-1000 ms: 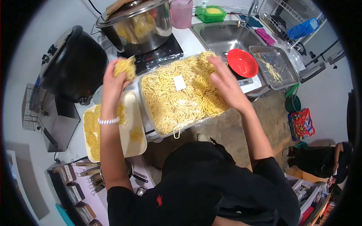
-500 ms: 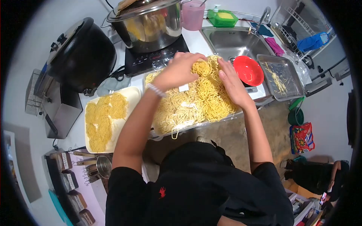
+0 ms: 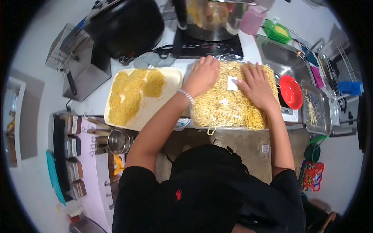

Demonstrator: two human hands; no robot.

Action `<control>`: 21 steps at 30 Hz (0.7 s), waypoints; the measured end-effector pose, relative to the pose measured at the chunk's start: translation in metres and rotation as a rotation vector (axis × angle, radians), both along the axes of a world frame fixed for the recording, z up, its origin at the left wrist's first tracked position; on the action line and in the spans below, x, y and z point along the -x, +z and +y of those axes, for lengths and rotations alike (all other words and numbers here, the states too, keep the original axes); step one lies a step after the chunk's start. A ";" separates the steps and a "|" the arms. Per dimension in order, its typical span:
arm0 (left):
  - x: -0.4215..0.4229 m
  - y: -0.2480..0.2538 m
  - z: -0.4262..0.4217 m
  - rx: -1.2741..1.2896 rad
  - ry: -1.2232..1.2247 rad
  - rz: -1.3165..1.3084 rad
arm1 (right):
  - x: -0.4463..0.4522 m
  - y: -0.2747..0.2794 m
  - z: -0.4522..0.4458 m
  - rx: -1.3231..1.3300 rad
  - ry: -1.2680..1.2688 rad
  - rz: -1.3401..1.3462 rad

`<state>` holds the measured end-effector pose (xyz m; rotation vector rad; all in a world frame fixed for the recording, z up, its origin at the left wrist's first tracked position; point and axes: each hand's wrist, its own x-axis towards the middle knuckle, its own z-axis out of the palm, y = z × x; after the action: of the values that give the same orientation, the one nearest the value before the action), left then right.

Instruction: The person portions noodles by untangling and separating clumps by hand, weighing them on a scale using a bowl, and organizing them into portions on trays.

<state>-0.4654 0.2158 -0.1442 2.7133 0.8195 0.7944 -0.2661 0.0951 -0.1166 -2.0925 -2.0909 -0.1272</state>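
A wide tray of yellow noodles (image 3: 221, 110) lies before me, heaped from side to side. Glints on the surface look like clear plastic over part of it. Near the tray's left side, my left hand (image 3: 204, 75) rests on the noodles, palm down, its fingers extended and close together. My right hand (image 3: 259, 86) presses on the right half with its fingers spread. Between the hands lies a small white label (image 3: 232, 83). One noodle strand hangs over the near edge.
Left of the noodles stands a cream tray (image 3: 175, 79) with thinner noodles. Behind are an induction cooker (image 3: 208, 49), a steel pot (image 3: 215, 19) and a black pot (image 3: 124, 29). To the right are a red bowl (image 3: 291, 92), a sink (image 3: 278, 48) and a metal tray (image 3: 316, 126).
The view has swung, so the counter appears farther right. Both hands have come down onto the noodles from the far edge and lie flatter and farther apart. The loose yellow clump appears spread out.
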 end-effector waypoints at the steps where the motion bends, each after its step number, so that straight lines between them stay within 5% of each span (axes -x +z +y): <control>1: 0.002 0.005 -0.003 0.029 -0.001 -0.031 | 0.004 0.002 0.000 -0.008 -0.012 -0.033; 5: 0.025 0.026 0.001 -0.072 0.038 -0.193 | 0.034 0.019 -0.009 -0.051 0.116 -0.012; 8: 0.083 0.029 0.015 0.083 0.142 -0.464 | 0.062 0.037 -0.023 -0.011 0.195 0.101; 12: 0.154 -0.022 0.008 0.143 0.880 0.263 | 0.064 0.042 -0.040 -0.020 0.168 0.283; 14: 0.151 -0.009 -0.015 0.304 0.924 0.211 | 0.056 0.043 -0.049 -0.082 0.117 0.438; 21: 0.207 -0.052 -0.003 0.226 0.705 -0.127 | 0.027 0.031 -0.101 -0.503 -0.228 0.709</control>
<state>-0.6722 0.2128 -0.1964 2.1360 1.7469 0.9079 -0.2935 -0.0063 -0.0860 -1.7112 -1.2510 0.0531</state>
